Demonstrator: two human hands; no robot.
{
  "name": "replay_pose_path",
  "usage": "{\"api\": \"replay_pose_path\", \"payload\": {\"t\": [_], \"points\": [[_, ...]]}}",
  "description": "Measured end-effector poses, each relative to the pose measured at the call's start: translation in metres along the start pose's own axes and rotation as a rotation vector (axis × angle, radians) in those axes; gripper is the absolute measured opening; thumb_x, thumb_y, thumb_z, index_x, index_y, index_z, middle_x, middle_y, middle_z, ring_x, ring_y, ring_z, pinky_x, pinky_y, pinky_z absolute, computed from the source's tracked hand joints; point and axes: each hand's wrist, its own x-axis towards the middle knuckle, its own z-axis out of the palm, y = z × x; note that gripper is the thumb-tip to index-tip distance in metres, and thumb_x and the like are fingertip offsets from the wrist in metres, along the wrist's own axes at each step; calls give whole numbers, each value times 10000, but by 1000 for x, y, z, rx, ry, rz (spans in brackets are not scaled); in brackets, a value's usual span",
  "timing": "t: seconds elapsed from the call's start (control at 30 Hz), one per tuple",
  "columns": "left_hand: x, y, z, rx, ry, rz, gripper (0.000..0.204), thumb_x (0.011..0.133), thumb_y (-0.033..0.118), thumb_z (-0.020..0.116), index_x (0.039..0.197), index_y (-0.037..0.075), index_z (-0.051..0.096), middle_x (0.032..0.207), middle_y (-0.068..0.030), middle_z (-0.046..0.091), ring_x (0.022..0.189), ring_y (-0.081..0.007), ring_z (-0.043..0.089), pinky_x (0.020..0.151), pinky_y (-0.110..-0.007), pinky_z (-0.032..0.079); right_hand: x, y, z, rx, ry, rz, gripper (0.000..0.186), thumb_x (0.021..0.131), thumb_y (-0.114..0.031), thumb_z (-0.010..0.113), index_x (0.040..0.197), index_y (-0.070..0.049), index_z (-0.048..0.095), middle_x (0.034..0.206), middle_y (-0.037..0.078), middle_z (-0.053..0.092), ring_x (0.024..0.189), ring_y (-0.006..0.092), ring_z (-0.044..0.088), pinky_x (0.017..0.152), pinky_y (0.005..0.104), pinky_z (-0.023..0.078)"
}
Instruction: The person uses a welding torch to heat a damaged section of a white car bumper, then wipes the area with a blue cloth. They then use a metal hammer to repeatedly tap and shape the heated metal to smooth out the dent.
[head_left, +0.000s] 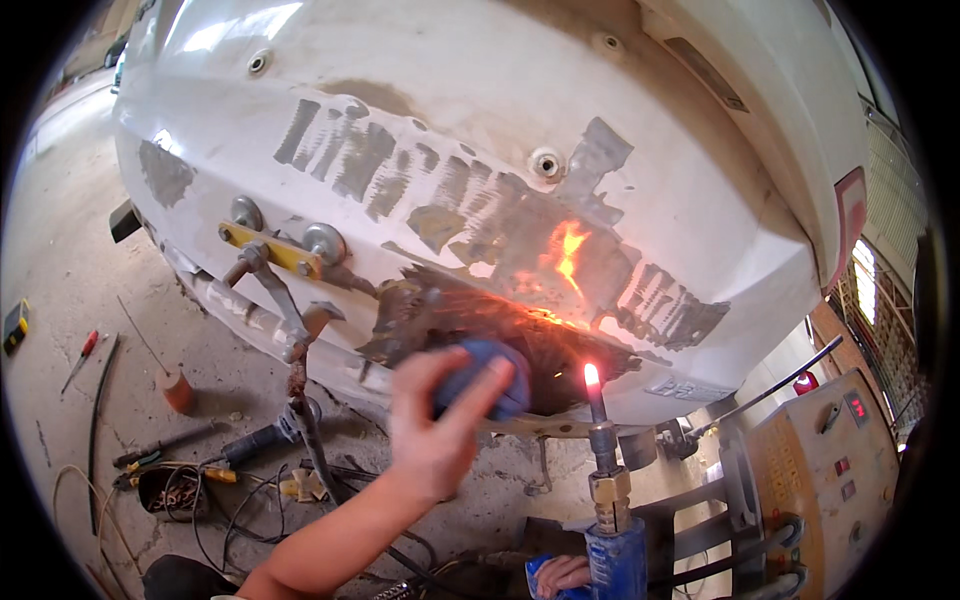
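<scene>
Centrally, left hand (pixel 438 418), clutched blue wad (pixel 490 354)

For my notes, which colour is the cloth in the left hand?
The cloth in the left hand is blue; the head view shows it best.

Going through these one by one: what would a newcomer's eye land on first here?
The flame-like orange glow on the scraped white car body, right of centre, would likely draw the eye first. Next comes the glowing red tip of the blue tool, pointing up from the lower edge, where the right hand holds it. Near the centre, the left hand holds a blue wad by the dark damaged patch.
</scene>
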Motion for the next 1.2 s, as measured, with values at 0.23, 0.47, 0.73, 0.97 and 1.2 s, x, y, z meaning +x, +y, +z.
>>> {"api": "replay_pose_path", "payload": {"t": [0.23,0.47,0.73,0.97,1.2], "points": [[-6,0,15,-34,36,126,355,735,-22,600,1048,114,697,1075,-139,536,983,-294,527,847,-370,452,4,-1,2,-30,-6,-12,288,774,-168,683,975,4,568,864,107,565,783,211,550,671,312,473],[23,-5,-10,-57,115,-105,419,668,-73,579,1041,82,692,1049,-149,545,987,-288,547,841,-358,459,2,-2,2,-38,0,-21,279,767,-154,692,965,0,571,858,102,565,778,204,549,675,311,470],[-11,8,6,-11,-181,146,439,640,-10,658,1039,165,712,1043,-100,563,940,-245,552,812,-339,477,7,-1,7,-68,2,-17,269,758,-139,701,954,-5,574,851,97,565,771,196,548,679,310,466],[41,-6,-19,29,213,-132,466,619,-52,679,1057,105,701,1062,-136,552,938,-282,555,801,-335,480,7,-2,4,-100,10,-34,262,751,-126,710,944,-9,577,845,93,565,765,189,548,683,309,462],[-26,7,1,-54,-256,86,486,631,-33,618,1079,142,690,1054,-113,566,944,-279,555,820,-351,467,11,2,8,-143,2,-41,256,743,-113,718,934,-13,581,839,88,565,760,182,547,686,308,459]]}}
